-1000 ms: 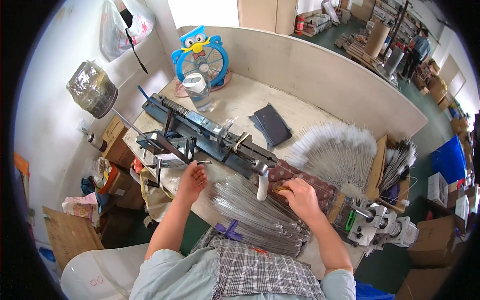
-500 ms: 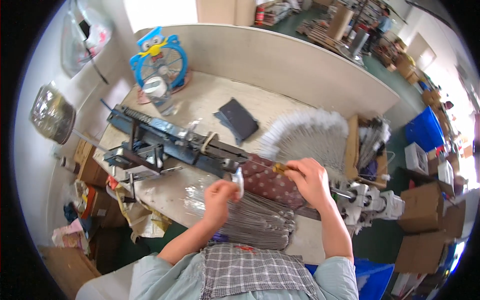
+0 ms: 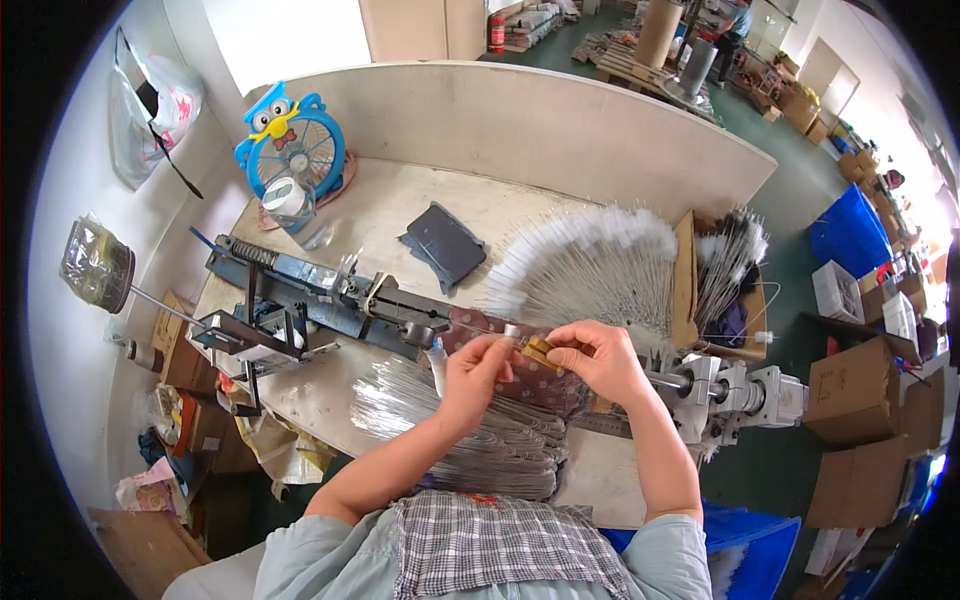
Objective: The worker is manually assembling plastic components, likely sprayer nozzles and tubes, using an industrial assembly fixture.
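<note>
My right hand (image 3: pixel 603 364) pinches a small yellow-brown block (image 3: pixel 538 350) between thumb and fingers. Close to its left, my left hand (image 3: pixel 474 377) is closed with fingertips together. A small whitish piece (image 3: pixel 512 331) shows at those fingertips; what they grip is too small to tell. A white strip (image 3: pixel 437 366) stands beside the left hand, and I cannot tell whether that hand holds it. Both hands are over a dotted maroon cloth (image 3: pixel 465 326) on the bench. Below them lies a thick bundle of thin metal wires (image 3: pixel 500 445), partly covered by my left forearm.
A long dark metal fixture (image 3: pixel 330 285) runs across the left of the bench. White-tufted wire brushes (image 3: pixel 590 265) fan out behind the hands. A machine with a shaft (image 3: pixel 720 390) stands at right. Farther back are a dark flat pad (image 3: pixel 445 245), a jar (image 3: pixel 290 205) and a blue fan (image 3: pixel 295 150).
My left hand has moved right and up, close to the right hand. The right hand has shifted slightly left and down, still holding the yellow-brown block. The view has also shifted a little.
</note>
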### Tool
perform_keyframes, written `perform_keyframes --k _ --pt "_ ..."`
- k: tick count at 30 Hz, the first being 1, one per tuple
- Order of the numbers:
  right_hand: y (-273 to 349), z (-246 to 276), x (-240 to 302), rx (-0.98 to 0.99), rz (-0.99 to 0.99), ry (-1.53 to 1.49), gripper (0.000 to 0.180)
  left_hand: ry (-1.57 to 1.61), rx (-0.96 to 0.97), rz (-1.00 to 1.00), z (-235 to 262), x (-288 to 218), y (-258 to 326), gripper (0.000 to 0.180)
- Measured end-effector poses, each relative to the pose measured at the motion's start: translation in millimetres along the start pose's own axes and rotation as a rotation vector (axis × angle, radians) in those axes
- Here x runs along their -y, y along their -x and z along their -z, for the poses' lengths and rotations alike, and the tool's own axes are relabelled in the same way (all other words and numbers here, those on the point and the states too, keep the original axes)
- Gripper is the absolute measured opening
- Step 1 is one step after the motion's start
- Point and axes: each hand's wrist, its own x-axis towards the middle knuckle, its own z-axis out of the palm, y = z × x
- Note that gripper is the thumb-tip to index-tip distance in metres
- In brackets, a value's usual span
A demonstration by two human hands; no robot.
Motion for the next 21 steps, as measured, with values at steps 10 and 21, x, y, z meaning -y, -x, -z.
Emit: perform_keyframes --k 10,21 --pt "-51 -64 12 -0.168 0.442 0.602 0.016 0.247 -0.127 0.086 20 -12 3 0.017" --pt "-43 -65 22 -0.124 0.239 0.444 0.020 0.130 -0.030 0.136 26 -16 0 0.038"
